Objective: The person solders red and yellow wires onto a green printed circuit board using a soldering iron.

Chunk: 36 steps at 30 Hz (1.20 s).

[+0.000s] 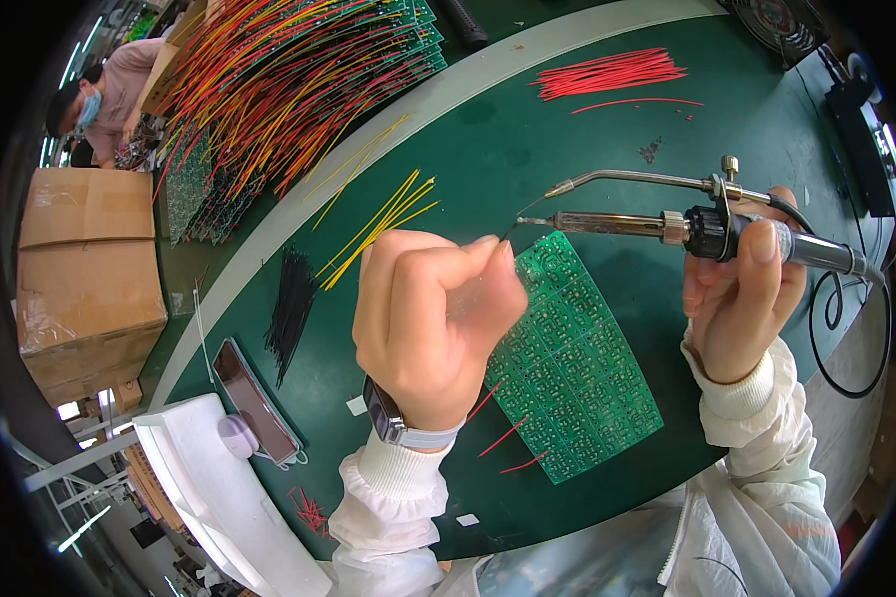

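The right hand [737, 298] is wrapped tight round the dark handle of a soldering iron [667, 227], thumb on top, its metal tip pointing toward the other hand, with a thin curved feed tube running just above the barrel. The left hand [430, 318] is curled nearly shut, thumb and forefinger pinched on something very thin — it looks like a fine wire end, too small to be sure — held right at the iron's tip. Directly beneath both hands lies a green circuit board panel [572, 368] flat on the dark green table [528, 149], with a few short red wires [508, 436] at its near edge. Beyond the pinch lie loose yellow wires [380, 227], to its left a bundle of black wires [291, 308], and farther off — past the iron — a heap of red wires [609, 74]. Far back left, stacked boards bristling with red and yellow leads [289, 80].
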Each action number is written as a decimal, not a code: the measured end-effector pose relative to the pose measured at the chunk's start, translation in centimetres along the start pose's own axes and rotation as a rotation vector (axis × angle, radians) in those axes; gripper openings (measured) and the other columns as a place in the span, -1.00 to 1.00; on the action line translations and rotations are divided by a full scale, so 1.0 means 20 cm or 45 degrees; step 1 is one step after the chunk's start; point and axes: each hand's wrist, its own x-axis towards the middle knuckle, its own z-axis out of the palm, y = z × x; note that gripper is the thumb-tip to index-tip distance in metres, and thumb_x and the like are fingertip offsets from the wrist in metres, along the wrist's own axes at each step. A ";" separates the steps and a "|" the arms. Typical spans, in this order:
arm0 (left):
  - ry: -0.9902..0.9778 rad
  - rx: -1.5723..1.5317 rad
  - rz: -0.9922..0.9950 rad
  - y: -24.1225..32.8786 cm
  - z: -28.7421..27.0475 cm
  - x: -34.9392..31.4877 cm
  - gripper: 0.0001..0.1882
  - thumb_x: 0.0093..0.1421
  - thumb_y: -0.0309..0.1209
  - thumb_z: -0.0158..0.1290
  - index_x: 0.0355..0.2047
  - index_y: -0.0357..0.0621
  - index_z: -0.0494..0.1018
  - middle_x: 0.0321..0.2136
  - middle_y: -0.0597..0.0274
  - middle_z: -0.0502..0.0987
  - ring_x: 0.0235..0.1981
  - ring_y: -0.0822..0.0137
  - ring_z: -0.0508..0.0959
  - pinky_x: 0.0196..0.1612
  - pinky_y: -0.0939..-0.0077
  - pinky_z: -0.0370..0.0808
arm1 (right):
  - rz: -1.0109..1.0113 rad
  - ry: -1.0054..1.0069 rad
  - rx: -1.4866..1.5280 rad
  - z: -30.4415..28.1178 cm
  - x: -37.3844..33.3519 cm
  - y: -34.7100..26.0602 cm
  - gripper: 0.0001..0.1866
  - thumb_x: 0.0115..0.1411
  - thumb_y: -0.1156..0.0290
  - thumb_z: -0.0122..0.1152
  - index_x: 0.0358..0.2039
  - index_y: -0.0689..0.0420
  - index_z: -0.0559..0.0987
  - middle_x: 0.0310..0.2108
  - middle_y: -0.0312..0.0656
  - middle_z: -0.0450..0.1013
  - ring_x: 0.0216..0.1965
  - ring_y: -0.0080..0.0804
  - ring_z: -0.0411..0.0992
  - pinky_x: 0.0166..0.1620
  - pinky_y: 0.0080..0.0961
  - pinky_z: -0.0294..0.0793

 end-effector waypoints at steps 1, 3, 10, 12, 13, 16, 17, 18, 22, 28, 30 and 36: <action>-0.001 0.004 0.003 0.00 0.00 0.00 -0.87 -0.03 -0.61 0.13 -0.51 -0.26 0.37 -0.56 0.25 0.33 -0.66 0.51 0.25 -0.62 0.69 0.20 | -0.001 0.001 -0.002 0.00 0.00 0.00 -0.72 0.16 0.29 0.08 -0.45 0.27 0.31 -0.72 -0.18 0.31 -0.80 -0.53 0.27 -0.78 -0.69 0.20; -0.002 0.006 0.005 0.00 0.00 0.00 -0.87 -0.03 -0.61 0.13 -0.51 -0.26 0.37 -0.56 0.25 0.33 -0.66 0.52 0.25 -0.63 0.69 0.20 | -0.015 0.001 0.000 -0.01 0.00 0.00 -0.72 0.16 0.29 0.07 -0.45 0.27 0.31 -0.72 -0.18 0.30 -0.81 -0.53 0.27 -0.79 -0.69 0.19; -0.007 0.002 -0.035 0.02 0.00 0.00 -0.76 -0.13 -0.64 0.22 -0.46 -0.24 0.40 -0.58 0.21 0.37 -0.59 0.30 0.38 -0.57 0.50 0.32 | 0.004 0.022 0.011 0.00 0.00 0.00 -0.72 0.16 0.29 0.07 -0.45 0.27 0.31 -0.71 -0.18 0.31 -0.81 -0.52 0.26 -0.79 -0.69 0.19; 0.002 -0.002 -0.038 0.02 -0.01 0.00 -0.76 -0.13 -0.64 0.22 -0.46 -0.24 0.40 -0.58 0.21 0.37 -0.59 0.30 0.38 -0.57 0.51 0.32 | -0.016 0.006 0.012 -0.01 0.00 0.01 -0.72 0.16 0.29 0.07 -0.45 0.27 0.31 -0.71 -0.18 0.31 -0.81 -0.52 0.27 -0.79 -0.68 0.19; 0.003 -0.008 -0.037 0.02 -0.01 0.01 -0.77 -0.13 -0.63 0.22 -0.45 -0.25 0.40 -0.57 0.21 0.38 -0.59 0.30 0.38 -0.57 0.51 0.32 | -0.016 0.006 0.012 -0.01 0.00 0.01 -0.72 0.16 0.29 0.07 -0.45 0.27 0.31 -0.71 -0.18 0.31 -0.81 -0.52 0.27 -0.79 -0.68 0.19; 0.003 -0.015 -0.028 0.03 -0.01 0.01 -0.77 -0.13 -0.63 0.22 -0.44 -0.25 0.41 -0.57 0.21 0.38 -0.58 0.30 0.39 -0.57 0.51 0.32 | -0.030 -0.030 0.021 -0.02 0.01 0.00 -0.71 0.15 0.29 0.08 -0.45 0.27 0.31 -0.71 -0.19 0.30 -0.81 -0.52 0.27 -0.78 -0.69 0.20; 0.002 -0.016 -0.020 0.03 -0.01 0.01 -0.77 -0.12 -0.63 0.22 -0.44 -0.25 0.41 -0.57 0.21 0.38 -0.58 0.30 0.39 -0.57 0.51 0.32 | -0.041 -0.029 0.014 -0.02 0.01 0.01 -0.71 0.15 0.28 0.08 -0.45 0.27 0.31 -0.71 -0.19 0.30 -0.81 -0.53 0.27 -0.78 -0.69 0.20; 0.002 -0.015 -0.020 0.03 -0.01 0.01 -0.77 -0.12 -0.63 0.22 -0.44 -0.25 0.41 -0.57 0.21 0.38 -0.58 0.30 0.39 -0.57 0.51 0.32 | -0.052 -0.028 0.008 -0.01 0.01 0.01 -0.70 0.15 0.28 0.09 -0.46 0.28 0.32 -0.71 -0.19 0.30 -0.80 -0.53 0.27 -0.78 -0.69 0.20; -0.038 0.002 -0.037 0.02 -0.01 0.00 -0.77 -0.13 -0.62 0.22 -0.44 -0.23 0.42 -0.57 0.22 0.38 -0.56 0.29 0.39 -0.56 0.50 0.32 | -0.049 -0.021 0.001 -0.01 0.00 0.01 -0.70 0.14 0.28 0.10 -0.45 0.28 0.32 -0.71 -0.19 0.29 -0.80 -0.53 0.27 -0.78 -0.69 0.20; -0.004 0.091 0.046 0.00 -0.02 0.02 -0.89 -0.05 -0.63 0.12 -0.50 -0.26 0.41 -0.56 0.27 0.37 -0.64 0.51 0.27 -0.62 0.69 0.21 | -0.097 -0.042 -0.014 -0.01 0.00 0.01 -0.69 0.14 0.28 0.10 -0.45 0.30 0.32 -0.70 -0.18 0.30 -0.79 -0.55 0.28 -0.75 -0.71 0.22; 0.012 0.121 0.068 -0.01 -0.02 0.02 -0.89 -0.06 -0.63 0.12 -0.49 -0.26 0.41 -0.55 0.27 0.38 -0.64 0.51 0.27 -0.62 0.69 0.20 | -0.188 -0.072 -0.073 -0.03 0.00 0.02 -0.68 0.13 0.27 0.12 -0.43 0.30 0.30 -0.68 -0.17 0.32 -0.78 -0.57 0.27 -0.73 -0.72 0.22; 0.041 0.005 -0.020 0.01 -0.02 0.03 -0.90 -0.04 -0.64 0.10 -0.48 -0.28 0.42 -0.56 0.27 0.38 -0.65 0.51 0.27 -0.63 0.68 0.21 | -0.356 -0.152 -0.166 -0.06 0.00 0.04 -0.63 0.09 0.25 0.19 -0.39 0.25 0.25 -0.64 -0.15 0.35 -0.71 -0.59 0.29 -0.65 -0.70 0.27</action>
